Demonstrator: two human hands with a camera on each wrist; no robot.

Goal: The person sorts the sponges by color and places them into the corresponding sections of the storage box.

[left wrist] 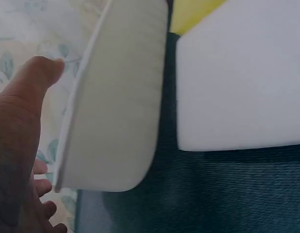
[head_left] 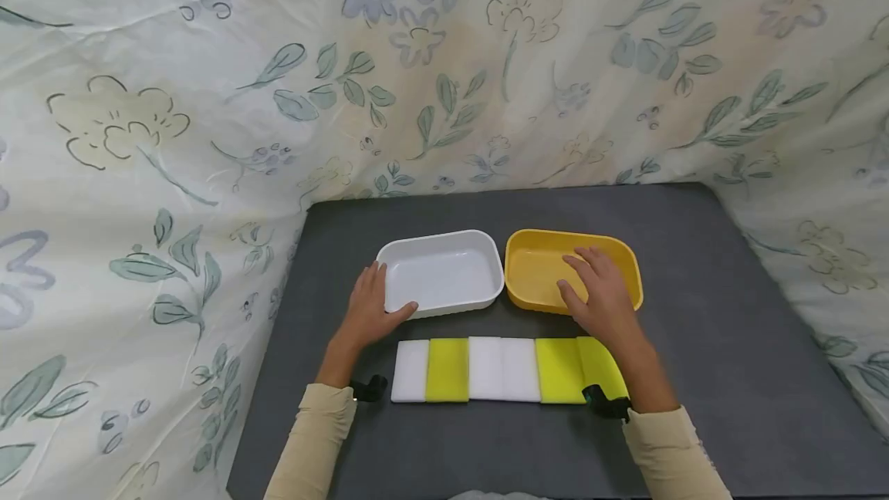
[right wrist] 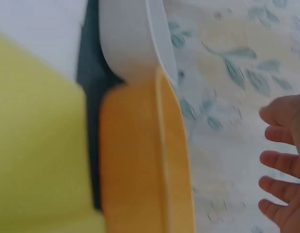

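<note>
My left hand (head_left: 368,309) is at the left end of a white rectangular tray (head_left: 444,272), fingers extended along its outer side and thumb over the near rim. In the left wrist view the tray's side wall (left wrist: 113,107) stands between the hand and a white foam piece (left wrist: 237,77). Over the right part of a yellow tray (head_left: 535,272) hovers my right hand (head_left: 603,293), fingers spread and holding nothing. The right wrist view has its fingertips (right wrist: 273,158) apart from the yellow tray's rim (right wrist: 164,145).
In front of the trays lies a row of flat foam pieces: white (head_left: 410,371), yellow (head_left: 447,370), white (head_left: 503,369) and yellow (head_left: 559,370). The right forearm passes beside the row's right end. A floral cloth (head_left: 444,99) hangs behind the dark table (head_left: 722,376).
</note>
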